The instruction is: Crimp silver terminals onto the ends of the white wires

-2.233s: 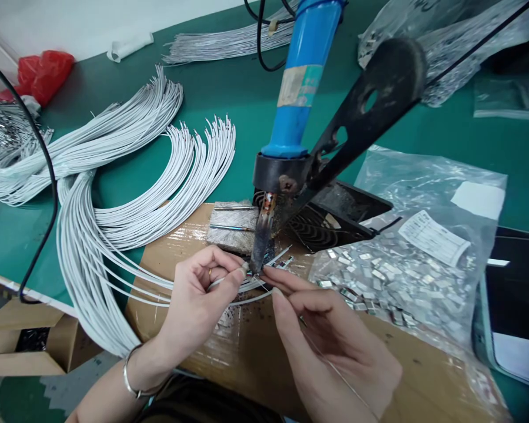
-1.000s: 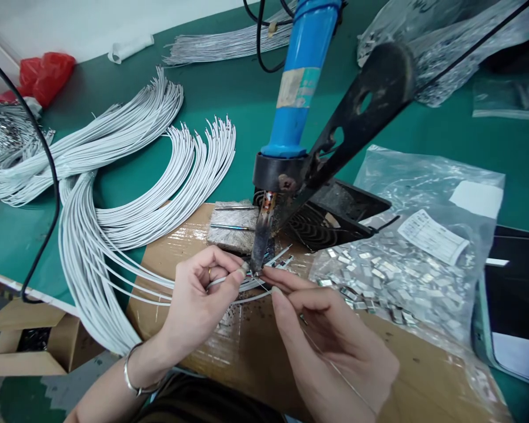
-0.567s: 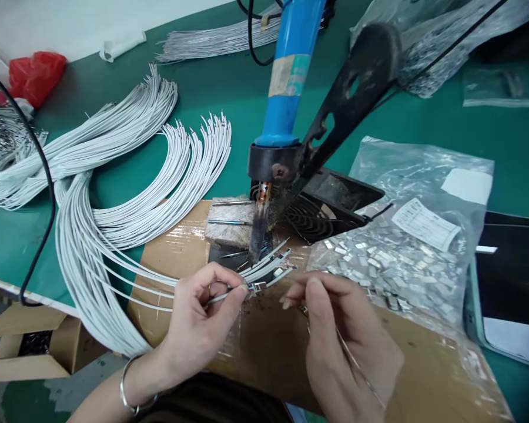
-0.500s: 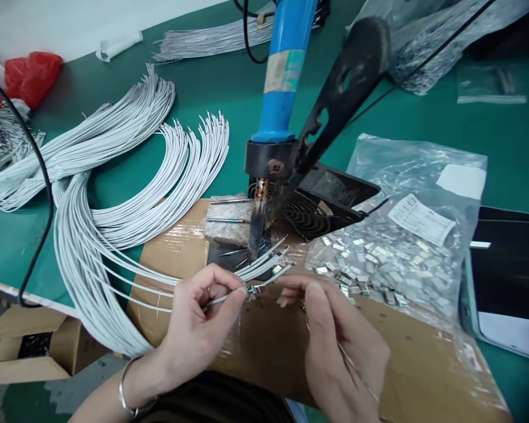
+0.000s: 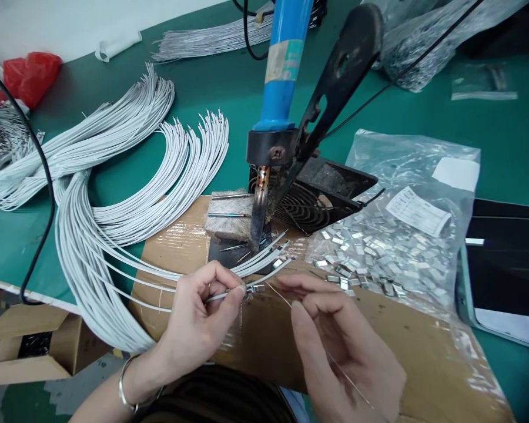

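My left hand (image 5: 205, 317) pinches the end of a white cable (image 5: 217, 297) between thumb and forefinger. A small metal connector (image 5: 257, 288) sticks out past the fingertips at that cable's end. In my right hand (image 5: 346, 346) is a thin solder wire (image 5: 278, 294), gripped between thumb and fingers; its free tip points at the connector, a little apart from it, and its tail runs across the palm. Just above both hands, a blue-handled soldering iron (image 5: 282, 82) hangs tip down in a black stand (image 5: 335, 76). Several other white cable ends (image 5: 268, 255) lie beside the iron's tip.
Bundles of white cable (image 5: 88, 229) spread over the left. A clear bag (image 5: 417, 170) of small metal connectors lies right, beside a dark-screened device (image 5: 506, 264). Behind the iron stands a black fan (image 5: 308, 205); a grey block (image 5: 229, 217) sits left of it. Cardboard (image 5: 268, 341) covers the front.
My right hand has drawn back slightly to the right and opened its grip a little, so more of the solder wire shows. The left hand stays nearly still with the cable.
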